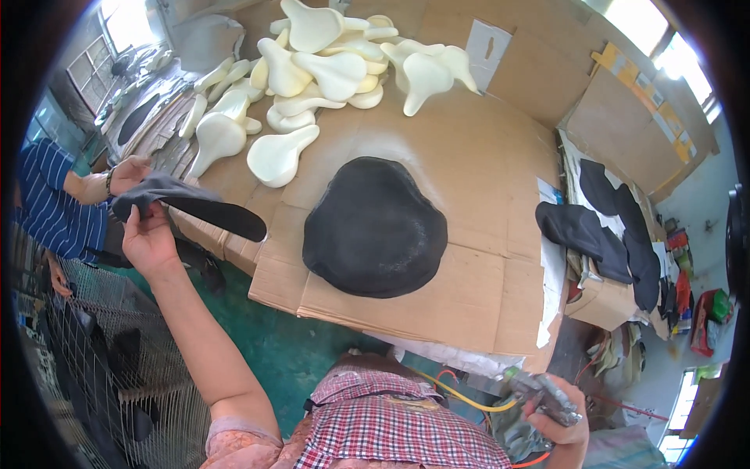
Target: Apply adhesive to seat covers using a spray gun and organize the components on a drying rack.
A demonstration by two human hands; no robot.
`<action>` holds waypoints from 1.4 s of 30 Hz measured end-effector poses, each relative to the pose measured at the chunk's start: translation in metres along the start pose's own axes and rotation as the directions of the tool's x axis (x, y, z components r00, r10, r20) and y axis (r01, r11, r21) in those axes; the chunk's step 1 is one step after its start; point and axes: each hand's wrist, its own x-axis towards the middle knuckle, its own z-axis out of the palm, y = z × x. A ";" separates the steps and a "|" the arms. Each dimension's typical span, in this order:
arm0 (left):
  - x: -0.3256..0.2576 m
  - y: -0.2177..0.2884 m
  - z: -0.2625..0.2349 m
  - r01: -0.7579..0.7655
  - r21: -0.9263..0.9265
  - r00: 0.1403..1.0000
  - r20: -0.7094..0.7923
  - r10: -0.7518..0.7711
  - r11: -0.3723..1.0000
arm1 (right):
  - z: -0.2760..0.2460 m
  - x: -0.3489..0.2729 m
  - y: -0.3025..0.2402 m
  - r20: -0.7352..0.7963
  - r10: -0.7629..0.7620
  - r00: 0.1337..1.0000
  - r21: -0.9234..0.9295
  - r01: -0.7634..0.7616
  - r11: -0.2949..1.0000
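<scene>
My left hand point(148, 238), arm stretched out to the left, pinches a black saddle cover point(211, 213) by its end, off the table's left edge. A co-worker's hand point(129, 173) is at the same end of the cover; whether it grips it I cannot tell. Down at the lower right, my right hand point(558, 422) is wrapped round a spray gun point(543, 395) with a yellow hose point(476, 404) beside it. On the cardboard-covered table point(484, 297) in front of me lies a rounded black piece point(375, 230) with whitish specks on its right side.
Cream foam saddle pads point(316, 74) are heaped at the far left of the table. Several black covers point(601, 227) lie on a stack at the right. The co-worker in a striped shirt point(58, 195) is at the left, above a wire rack point(148, 367).
</scene>
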 end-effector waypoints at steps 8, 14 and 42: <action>0.001 0.017 -0.051 0.021 -0.025 0.999 -0.042 -0.022 0.999 | 0.039 0.045 0.002 0.015 -0.118 0.993 0.155 0.114 0.981; -0.056 -0.059 -0.049 0.197 0.289 0.979 -0.106 -0.174 0.937 | 0.016 0.027 0.009 -0.228 -0.135 0.964 0.052 0.150 0.987; -0.173 -0.203 -0.112 0.672 0.703 0.701 -0.503 -0.506 0.233 | 0.011 0.036 0.005 0.179 -0.089 0.980 -0.116 0.111 0.987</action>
